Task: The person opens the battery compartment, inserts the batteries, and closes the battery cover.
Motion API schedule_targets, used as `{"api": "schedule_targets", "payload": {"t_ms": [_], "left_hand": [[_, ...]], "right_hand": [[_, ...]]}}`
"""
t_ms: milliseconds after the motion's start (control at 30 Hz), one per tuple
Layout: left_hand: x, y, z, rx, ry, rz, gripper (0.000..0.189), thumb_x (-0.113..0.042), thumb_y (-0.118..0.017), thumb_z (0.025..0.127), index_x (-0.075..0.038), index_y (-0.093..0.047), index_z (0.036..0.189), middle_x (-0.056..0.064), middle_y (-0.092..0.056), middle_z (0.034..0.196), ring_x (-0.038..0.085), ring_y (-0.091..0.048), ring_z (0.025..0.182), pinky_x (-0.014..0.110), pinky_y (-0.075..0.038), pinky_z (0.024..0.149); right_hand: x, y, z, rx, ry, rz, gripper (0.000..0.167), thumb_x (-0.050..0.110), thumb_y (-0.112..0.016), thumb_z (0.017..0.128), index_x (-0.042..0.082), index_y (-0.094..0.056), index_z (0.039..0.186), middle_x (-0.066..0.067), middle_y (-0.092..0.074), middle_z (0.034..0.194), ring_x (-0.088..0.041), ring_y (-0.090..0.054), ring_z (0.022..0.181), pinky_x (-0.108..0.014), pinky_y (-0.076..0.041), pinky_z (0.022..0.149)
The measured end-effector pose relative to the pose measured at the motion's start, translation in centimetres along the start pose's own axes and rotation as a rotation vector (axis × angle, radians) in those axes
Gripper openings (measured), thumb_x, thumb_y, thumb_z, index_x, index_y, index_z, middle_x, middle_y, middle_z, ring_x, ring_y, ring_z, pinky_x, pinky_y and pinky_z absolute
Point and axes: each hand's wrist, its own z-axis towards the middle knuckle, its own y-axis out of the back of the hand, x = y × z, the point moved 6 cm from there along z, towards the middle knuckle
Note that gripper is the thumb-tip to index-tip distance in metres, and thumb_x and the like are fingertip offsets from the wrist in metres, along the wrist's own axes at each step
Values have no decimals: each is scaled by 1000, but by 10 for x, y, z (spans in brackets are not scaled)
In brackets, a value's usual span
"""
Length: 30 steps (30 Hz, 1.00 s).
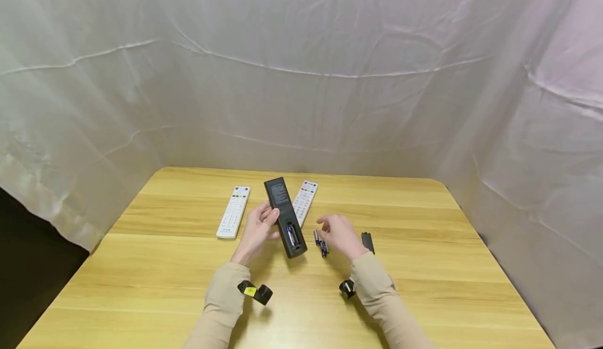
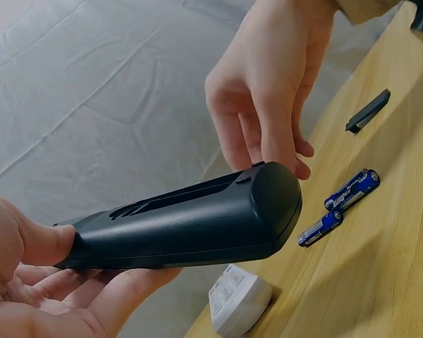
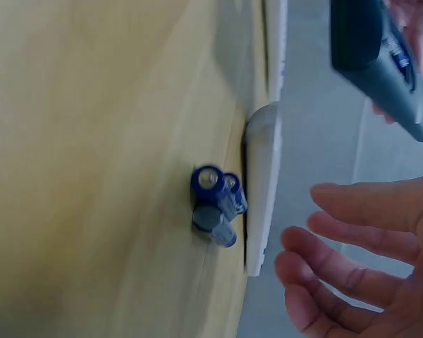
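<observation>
My left hand (image 1: 258, 229) grips a black remote control (image 1: 279, 197) by its side, back face up and raised off the table. Its battery compartment is uncovered, and blue batteries (image 1: 292, 235) show inside; their exact number is hard to tell. My right hand (image 1: 340, 234) hovers just right of the remote, fingers loosely bent; nothing shows between them in the right wrist view. Under and beside its fingertips, three loose blue batteries (image 3: 215, 204) lie close together on the table. A dark battery cover (image 2: 368, 110) lies on the table to the right of that hand.
One white remote control (image 1: 233, 212) lies left of my left hand. A second white remote (image 1: 305, 198) lies behind the black one, which partly covers it. The wooden table (image 1: 155, 265) is bordered by a pale hanging curtain (image 1: 301, 103) at the back and sides.
</observation>
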Motion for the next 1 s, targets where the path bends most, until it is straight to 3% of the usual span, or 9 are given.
{"api": "schedule_targets", "payload": {"t_ms": [233,400,500,700,1000], "left_hand": [[1,-1,0,12,5,-14,43,-5,-43,106,6,-40,148,33,-53,142,26,-69,108,38,-66,80],[2,-2,0,21,6,-31,42,-4,-42,106,6,-40,147,34,-54,141,27,-68,110,43,-65,85],[1,-2,-1,19,3,-30,42,-3,-42,106,7,-40,147,34,-54,141,26,-69,109,42,-66,83],[1,-1,-2,11,13,-31,43,-4,-43,106,5,-40,148,33,-54,141,24,-69,107,39,-66,82],[0,-2,-2,15,11,-21,42,-5,-43,106,4,-42,147,33,-55,141,23,-69,107,42,-66,84]], "right_hand": [[-3,-11,16,176,-65,-68,37,12,-74,90,-1,-66,122,-13,-73,97,-19,-64,78,-32,-58,70],[3,-17,25,244,-41,-125,33,11,-75,88,-4,-67,116,-20,-71,115,-26,-67,92,-40,-62,86],[7,-21,29,273,-27,-152,29,9,-77,85,-4,-68,109,-19,-72,109,-26,-67,92,-41,-62,87],[7,-31,35,309,-50,-155,15,3,-76,82,0,-68,94,-10,-70,87,-19,-63,75,-32,-61,71],[4,-37,39,308,-91,-142,20,-5,-72,81,1,-68,100,-11,-71,94,-21,-65,83,-35,-63,79]]}}
